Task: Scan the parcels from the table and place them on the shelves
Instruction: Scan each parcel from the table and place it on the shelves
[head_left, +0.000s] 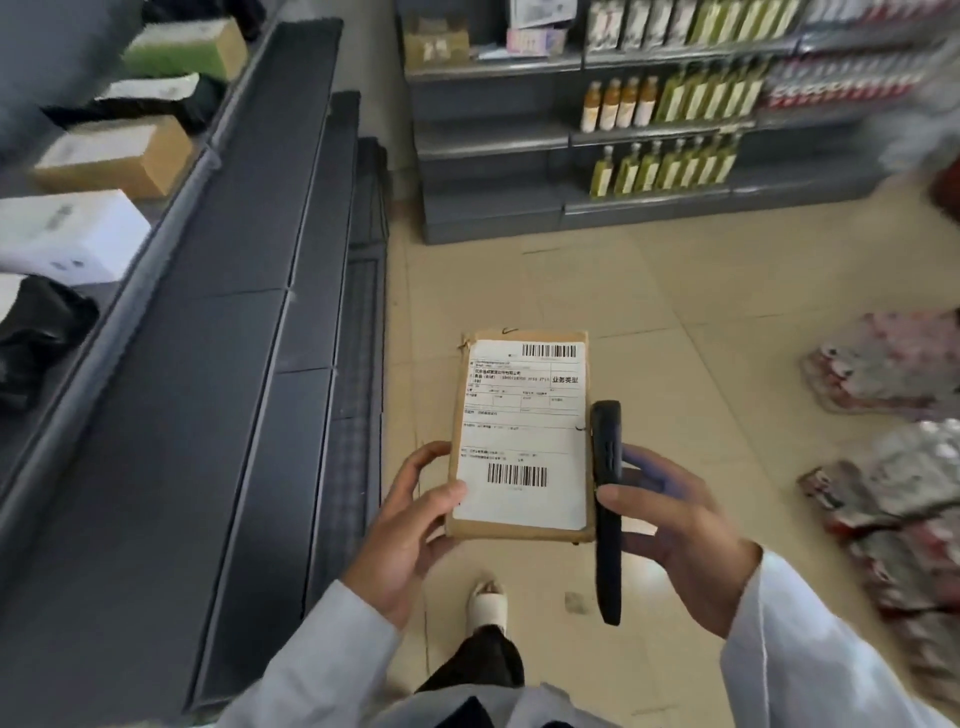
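**Parcel held flat in the left hand, scanner held edge-on beside it in the right.**

The left hand (410, 525) grips the near left corner of the parcel (522, 436), thumb on the white label (524, 431) and fingers curled underneath. The parcel's long axis runs away from the body, label upward. The right hand (680, 540) is closed around the scanner (607, 509), which stands just beside the parcel's right edge and parallel to its long axis. The lower barcode (517, 475) lies nearest the left thumb, left of the scanner. Whether the scanner's window faces it cannot be told. The dark shelves (244, 322) lie to the left of the left hand, so that hand is probably the nearer one for placing.
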